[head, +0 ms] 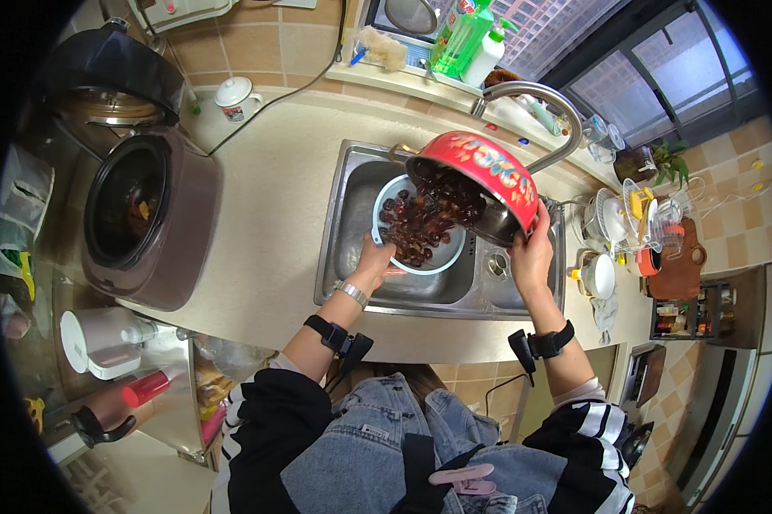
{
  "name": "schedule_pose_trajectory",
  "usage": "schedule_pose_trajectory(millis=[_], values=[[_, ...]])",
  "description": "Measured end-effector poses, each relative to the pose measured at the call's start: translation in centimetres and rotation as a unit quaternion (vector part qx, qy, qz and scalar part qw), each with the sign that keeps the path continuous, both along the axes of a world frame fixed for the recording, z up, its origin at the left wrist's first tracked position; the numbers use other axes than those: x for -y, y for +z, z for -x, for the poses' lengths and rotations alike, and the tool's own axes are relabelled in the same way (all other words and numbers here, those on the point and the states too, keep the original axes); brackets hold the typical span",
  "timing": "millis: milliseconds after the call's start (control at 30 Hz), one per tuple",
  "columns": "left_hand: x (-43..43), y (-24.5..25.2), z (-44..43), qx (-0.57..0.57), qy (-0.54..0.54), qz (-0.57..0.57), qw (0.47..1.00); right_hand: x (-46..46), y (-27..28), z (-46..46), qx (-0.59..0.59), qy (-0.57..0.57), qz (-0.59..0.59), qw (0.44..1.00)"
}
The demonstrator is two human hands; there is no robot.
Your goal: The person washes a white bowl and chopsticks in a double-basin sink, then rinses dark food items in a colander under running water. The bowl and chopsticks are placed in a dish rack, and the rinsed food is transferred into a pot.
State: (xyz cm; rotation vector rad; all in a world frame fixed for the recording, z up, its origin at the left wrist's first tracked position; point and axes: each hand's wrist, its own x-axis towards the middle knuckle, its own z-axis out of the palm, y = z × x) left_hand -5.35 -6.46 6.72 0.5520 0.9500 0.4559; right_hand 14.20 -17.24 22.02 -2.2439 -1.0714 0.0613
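Observation:
My left hand (376, 260) grips the near left rim of a pale blue basin (461, 256) over the left bowl of a steel sink (353, 193). Dark reddish-brown pieces (411, 225), perhaps dates or other dried fruit, lie in the basin. My right hand (532, 250) holds a red enamel pot (488, 164) with a flower pattern by its right side. The pot is tilted on its side, mouth toward the basin. More of the dark pieces hang at its mouth and spill over into the basin.
A curved tap (575, 119) arches behind the pot. To the left stands an open-lidded rice cooker (199, 212), with a lidded white mug (233, 94) behind it. Bottles (485, 58) line the sill. Right of the sink are a dish rack (626, 221) and a wooden cutting board (675, 270).

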Motion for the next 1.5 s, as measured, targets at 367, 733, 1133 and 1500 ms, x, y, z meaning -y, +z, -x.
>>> schedule_pose_trajectory(millis=[367,733,1133,1500], values=[[0.7,-0.2,0.9,-0.026,-0.037,0.022,0.999,3.1,-0.5,0.9,0.148,0.054,-0.036,0.987],[0.0,0.1,2.0,-0.091,-0.06,-0.049,0.993,12.3,-2.3,-5.6,-0.304,-0.19,-0.201,0.912],[-0.1,-1.4,1.6,-0.054,-0.092,-0.048,0.993,23.1,-7.2,-8.7,-0.598,-0.37,-0.251,0.665],[-1.8,-2.2,3.0,-0.043,-0.097,0.051,0.993,29.6,-9.3,-8.7,-0.685,-0.362,-0.172,0.608]])
